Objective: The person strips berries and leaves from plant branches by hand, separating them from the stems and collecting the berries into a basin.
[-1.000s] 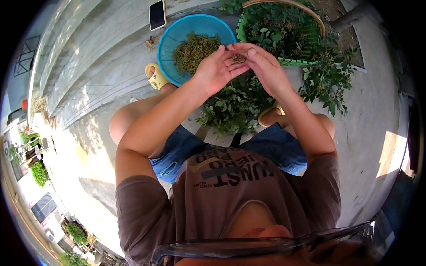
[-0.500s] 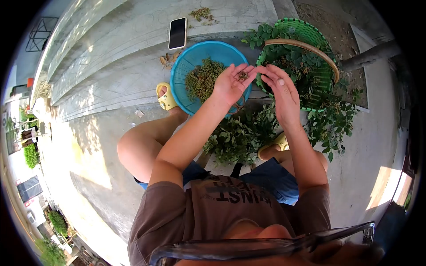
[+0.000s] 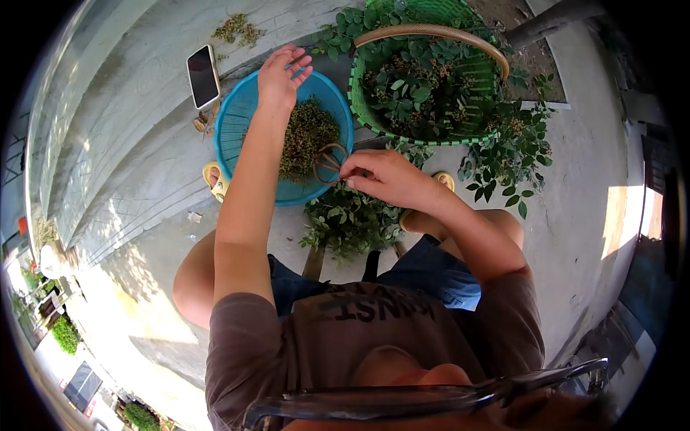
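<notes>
My left hand is raised at the far edge of the blue bowl, its fingers spread and no item visible in it. Small greenish-brown berry clusters lie in the bowl. At the bowl's right rim, my right hand is closed with its fingertips on thin brown loops; what the loops belong to is unclear. Just below that hand, cut leafy stems lie between my legs.
A green woven basket with a brown arched handle holds leafy, berried branches. More branches spread beside it. A phone and a small berry pile lie on the concrete step. A trunk stands at upper right.
My hands have separated. The left moved up and left from over the bowl, and its palm no longer shows berries. The right came down to the brown loops and closed. The view has shifted.
</notes>
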A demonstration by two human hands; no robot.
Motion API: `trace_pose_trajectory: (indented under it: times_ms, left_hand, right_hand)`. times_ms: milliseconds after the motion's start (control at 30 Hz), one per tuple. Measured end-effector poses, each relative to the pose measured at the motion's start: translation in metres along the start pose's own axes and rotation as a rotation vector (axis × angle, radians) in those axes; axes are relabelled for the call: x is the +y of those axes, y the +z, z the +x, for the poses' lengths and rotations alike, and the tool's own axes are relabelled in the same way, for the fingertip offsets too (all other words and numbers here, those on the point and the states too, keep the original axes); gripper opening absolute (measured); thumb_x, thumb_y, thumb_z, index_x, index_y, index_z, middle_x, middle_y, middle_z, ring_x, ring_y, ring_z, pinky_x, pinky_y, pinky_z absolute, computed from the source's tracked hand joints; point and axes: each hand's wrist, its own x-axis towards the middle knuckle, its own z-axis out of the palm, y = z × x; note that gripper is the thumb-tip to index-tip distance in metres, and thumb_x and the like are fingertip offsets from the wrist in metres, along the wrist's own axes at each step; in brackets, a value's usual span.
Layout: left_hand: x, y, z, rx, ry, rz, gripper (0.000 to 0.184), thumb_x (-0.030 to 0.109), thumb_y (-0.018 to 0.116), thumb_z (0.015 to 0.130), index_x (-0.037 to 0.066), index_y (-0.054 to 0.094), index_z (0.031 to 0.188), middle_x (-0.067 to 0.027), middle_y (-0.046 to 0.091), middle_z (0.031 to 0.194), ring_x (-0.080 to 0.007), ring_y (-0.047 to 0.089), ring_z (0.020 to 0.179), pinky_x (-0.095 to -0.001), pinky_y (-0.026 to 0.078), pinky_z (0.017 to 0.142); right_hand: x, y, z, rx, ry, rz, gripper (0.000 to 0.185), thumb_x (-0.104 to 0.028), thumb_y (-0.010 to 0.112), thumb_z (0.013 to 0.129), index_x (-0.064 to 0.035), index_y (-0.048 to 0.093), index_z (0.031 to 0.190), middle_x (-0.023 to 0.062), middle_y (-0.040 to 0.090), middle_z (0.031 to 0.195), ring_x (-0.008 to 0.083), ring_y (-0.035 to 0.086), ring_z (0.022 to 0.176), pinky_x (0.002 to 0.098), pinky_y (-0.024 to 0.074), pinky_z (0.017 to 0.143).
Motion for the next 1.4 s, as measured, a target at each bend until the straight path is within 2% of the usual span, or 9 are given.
trace_pose_trajectory:
  times_ms: [33,100,167,433,700,833,967,1200,1400]
  left_hand:
    - [-0.01,0.011,-0.012,-0.004,-0.01,-0.001,0.041,0.018,0.048,0.094,0.002,0.043,0.131,-0.0155,0.048,0.127,-0.0317,0.053,0.108,-0.0439,0.05,0.083]
    - [-0.029,0.036,-0.033,-0.231,0.126,0.477,0.018,0.013,0.055,0.089,0.003,0.064,0.101,-0.0055,0.064,0.093,-0.0219,0.06,0.081,-0.035,0.048,0.072]
    - [-0.041,0.053,-0.044,-0.453,0.429,1.039,0.014,0.012,0.056,0.086,0.009,0.067,0.095,-0.0039,0.063,0.087,-0.0223,0.059,0.084,-0.0342,0.048,0.074]
    - [-0.096,0.082,-0.037,-0.684,0.741,1.728,0.035,0.012,0.071,0.073,0.022,0.067,0.106,-0.0027,0.051,0.1,-0.0227,0.046,0.103,-0.0388,0.039,0.089]
    - [-0.098,0.088,-0.008,-0.555,0.835,1.355,0.009,0.018,0.068,0.078,0.015,0.069,0.086,-0.0019,0.056,0.092,-0.0236,0.053,0.096,-0.0389,0.045,0.083]
    - [-0.062,0.093,-0.011,-0.443,0.73,1.165,0.015,0.019,0.068,0.079,0.014,0.07,0.094,-0.0024,0.063,0.093,-0.022,0.06,0.089,-0.0338,0.048,0.076]
    - [-0.041,0.096,-0.015,-0.392,0.554,0.927,0.017,0.019,0.069,0.083,0.008,0.069,0.096,-0.0009,0.065,0.092,-0.0124,0.061,0.083,-0.0297,0.049,0.071]
    - [-0.009,0.119,-0.048,-0.413,0.271,0.559,0.013,0.01,0.067,0.084,0.002,0.066,0.093,-0.0011,0.062,0.08,-0.0087,0.056,0.073,-0.0251,0.046,0.061]
    - [0.001,0.133,-0.067,-0.483,0.225,0.561,0.013,0.008,0.066,0.084,0.003,0.065,0.096,0.0001,0.062,0.081,-0.0074,0.055,0.071,-0.024,0.045,0.061]
  right_hand:
    - [0.002,0.0,-0.001,-0.02,-0.034,-0.044,0.014,-0.013,0.059,0.086,-0.0042,0.059,0.097,0.0076,0.061,0.084,0.0203,0.062,0.076,0.031,0.0486,0.066]
    - [0.004,-0.002,-0.007,-0.041,-0.064,-0.084,0.013,-0.013,0.06,0.084,-0.0044,0.059,0.094,0.0084,0.061,0.082,0.0235,0.062,0.074,0.0321,0.0485,0.066]
    - [0.002,-0.006,-0.011,-0.085,-0.029,-0.133,0.014,-0.017,0.059,0.082,-0.005,0.059,0.089,0.0106,0.061,0.085,0.0303,0.061,0.08,0.0394,0.0477,0.069]
    - [0.003,-0.012,-0.023,-0.121,-0.05,-0.238,0.012,-0.016,0.06,0.082,-0.0053,0.059,0.088,0.009,0.06,0.084,0.0282,0.06,0.076,0.0381,0.0473,0.066]
    - [0.003,-0.06,-0.033,0.049,-0.037,-0.293,0.014,-0.018,0.061,0.083,-0.0055,0.059,0.089,0.009,0.06,0.08,0.0258,0.059,0.07,0.0357,0.0469,0.064]
    - [0.0,-0.11,-0.044,0.493,0.118,-0.148,0.019,-0.014,0.058,0.089,-0.0021,0.06,0.104,0.0036,0.064,0.086,0.0094,0.057,0.075,0.0242,0.0464,0.069]
    - [0.013,-0.134,-0.049,0.746,-0.001,0.038,0.017,-0.014,0.06,0.087,-0.0035,0.063,0.1,0.0028,0.064,0.077,0.0093,0.058,0.072,0.0248,0.0465,0.065]
    - [0.012,-0.132,-0.041,0.819,-0.084,-0.1,0.036,-0.008,0.067,0.079,-0.0071,0.058,0.114,0.0051,0.06,0.106,0.0152,0.059,0.088,0.0273,0.0487,0.067]
    - [0.01,-0.13,-0.037,0.787,0.027,-0.112,0.032,-0.012,0.069,0.082,-0.0052,0.06,0.111,-0.0003,0.065,0.096,0.0099,0.06,0.076,0.0235,0.0455,0.066]
